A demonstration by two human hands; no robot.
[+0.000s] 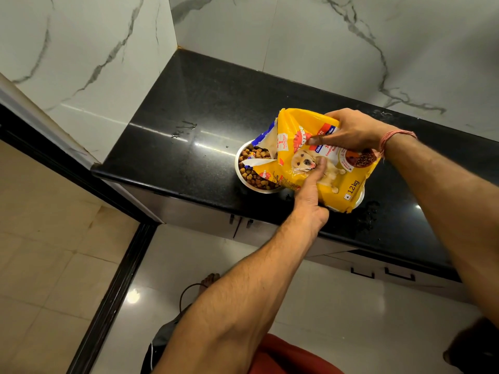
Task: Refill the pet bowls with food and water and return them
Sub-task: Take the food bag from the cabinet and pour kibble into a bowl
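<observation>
A yellow pet food bag (pixel 348 182) is tipped to the left over a steel bowl (pixel 238 172) on the black counter. Its torn mouth hangs over the bowl, which holds a heap of brown kibble (pixel 252 172). My left hand (pixel 310 195) grips the bag's lower front, thumb on the printed dog. My right hand (pixel 351 130) holds the bag's upper edge from above. The rim of a second steel bowl (pixel 360 197) peeks out from under the bag's right end; its contents are hidden.
The black granite counter (pixel 205 103) runs into a corner of white marble walls. Water drops (pixel 186 129) lie on the counter left of the bowl and near the front right. Cabinet handles (pixel 399 276) sit below the edge. A dark animal (pixel 475 346) is at bottom right.
</observation>
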